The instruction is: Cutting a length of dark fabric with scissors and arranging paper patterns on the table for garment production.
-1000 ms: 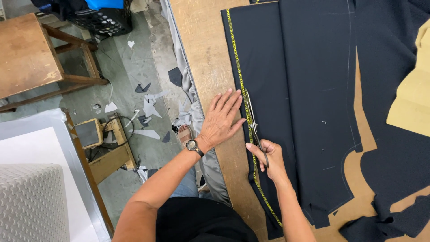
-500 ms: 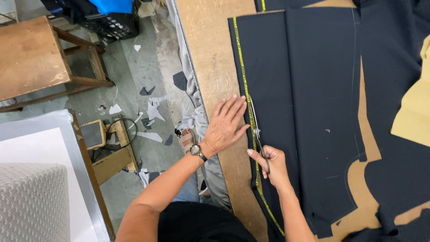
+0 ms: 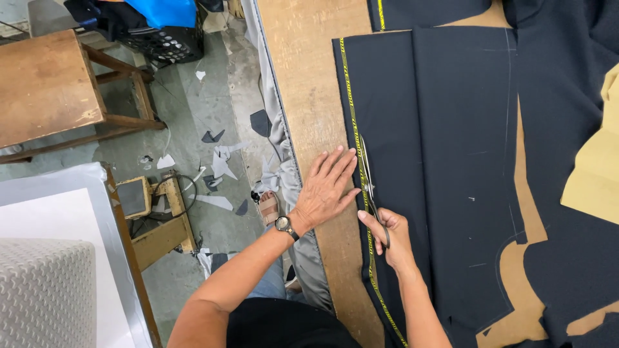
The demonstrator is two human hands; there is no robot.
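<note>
Dark navy cloth (image 3: 445, 161) lies flat on a brown cutting table (image 3: 309, 84), with a yellow-marked selvedge strip (image 3: 351, 96) along its left edge. My right hand (image 3: 390, 238) grips a pair of scissors (image 3: 369, 183) whose blades point up the cloth just inside that strip. My left hand (image 3: 325, 190) rests flat, fingers spread, on the table and the cloth's edge beside the blades. It wears a wristwatch (image 3: 284, 225).
A tan fabric piece (image 3: 596, 174) lies at the right. Chalk lines mark the cloth. Left of the table, the floor holds fabric scraps (image 3: 222, 161), a wooden stool (image 3: 45, 90), a black basket (image 3: 161, 38) and a small wooden stand (image 3: 155, 212).
Both hands and the scissors have shifted slightly up along the yellow-marked edge; the camera view has drifted.
</note>
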